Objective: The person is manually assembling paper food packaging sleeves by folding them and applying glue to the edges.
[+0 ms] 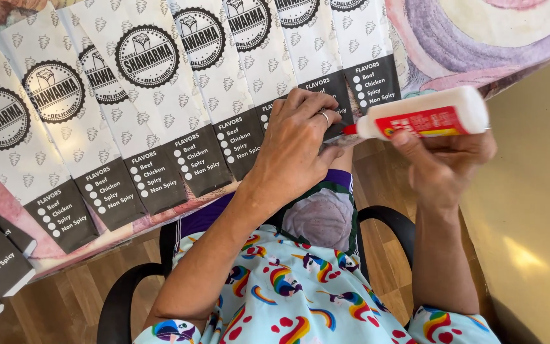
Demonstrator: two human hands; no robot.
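At the table edge my left hand presses flat on a paper bag, right hand gripping the glue bottle, nozzle touching its flap, others fanned beside.

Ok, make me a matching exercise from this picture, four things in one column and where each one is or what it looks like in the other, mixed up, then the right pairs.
Things:
1. glue bottle
2. left hand
3. paper bags
4. chair

Descriptions:
A. laid overlapping in a row on the table
B. black, with curved armrests, under the person
C. held in the right hand, red tip pointing at a bag
D. pressed flat on the dark end of a bag, ring on one finger

Pairs: 1-C, 2-D, 3-A, 4-B
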